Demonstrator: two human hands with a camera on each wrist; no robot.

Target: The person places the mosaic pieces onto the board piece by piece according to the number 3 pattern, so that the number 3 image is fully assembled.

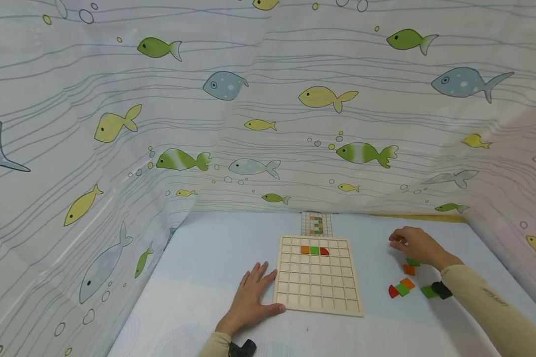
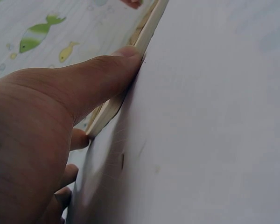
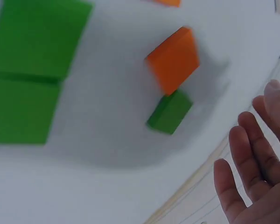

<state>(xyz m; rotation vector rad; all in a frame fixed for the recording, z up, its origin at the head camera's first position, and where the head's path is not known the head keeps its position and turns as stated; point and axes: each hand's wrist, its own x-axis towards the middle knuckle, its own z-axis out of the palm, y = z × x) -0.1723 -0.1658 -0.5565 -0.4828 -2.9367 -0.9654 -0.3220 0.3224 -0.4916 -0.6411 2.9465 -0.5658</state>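
Board (image 1: 316,276) lies on the worktop (image 1: 205,248) at twelve o'clock; my left hand (image 1: 248,301), relaxed, touches its nine o'clock edge, while my right hand (image 1: 419,246), loosely curled and empty, hovers near loose tiles (image 1: 402,289) at its three o'clock.

Soft, bright light fills the head view, turning pinkish on the curtain (image 1: 290,141) at right. The left-wrist picture is dimmer, with shadow on the table (image 2: 200,121) beside the left hand (image 2: 37,123). At right wrist, green pieces (image 3: 37,39) blur above diffuse shadow; light seems to come from overhead.
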